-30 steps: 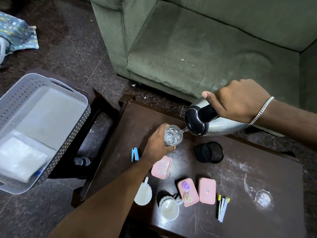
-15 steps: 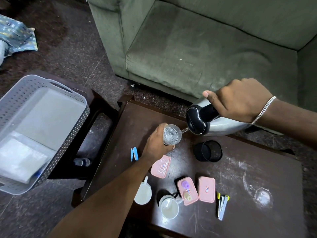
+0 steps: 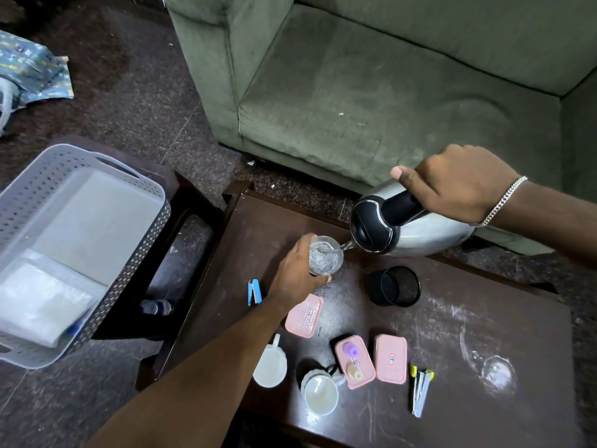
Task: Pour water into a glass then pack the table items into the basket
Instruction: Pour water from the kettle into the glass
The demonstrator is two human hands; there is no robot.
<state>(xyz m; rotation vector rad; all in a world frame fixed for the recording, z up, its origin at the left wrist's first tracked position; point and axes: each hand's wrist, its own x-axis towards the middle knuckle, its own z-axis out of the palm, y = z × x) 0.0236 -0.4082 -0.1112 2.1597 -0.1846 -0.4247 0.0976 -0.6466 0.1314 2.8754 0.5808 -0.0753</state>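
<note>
My left hand (image 3: 295, 274) grips a clear glass (image 3: 324, 259) above the dark wooden table (image 3: 452, 324). My right hand (image 3: 452, 185) holds the black handle of a steel kettle (image 3: 416, 232), tipped left with its spout at the glass rim; a thin stream of water runs into the glass. On the table lie three pink boxes (image 3: 305, 315) (image 3: 354, 362) (image 3: 391, 358), two white cups (image 3: 269, 367) (image 3: 320, 396), a black mesh cup (image 3: 394, 286), a blue clip (image 3: 253, 291) and a stapler (image 3: 421, 392). The grey perforated basket (image 3: 113, 286) stands to the left on a dark stool.
A green sofa (image 3: 387, 92) fills the far side behind the table. The basket holds a white packet (image 3: 42, 302) at its near end. A small bottle (image 3: 155, 307) lies on the floor under the stool. Patterned cloth (image 3: 29, 72) lies far left.
The pour goes on; both hands, glass and kettle hold nearly the same pose. The view has shifted only slightly.
</note>
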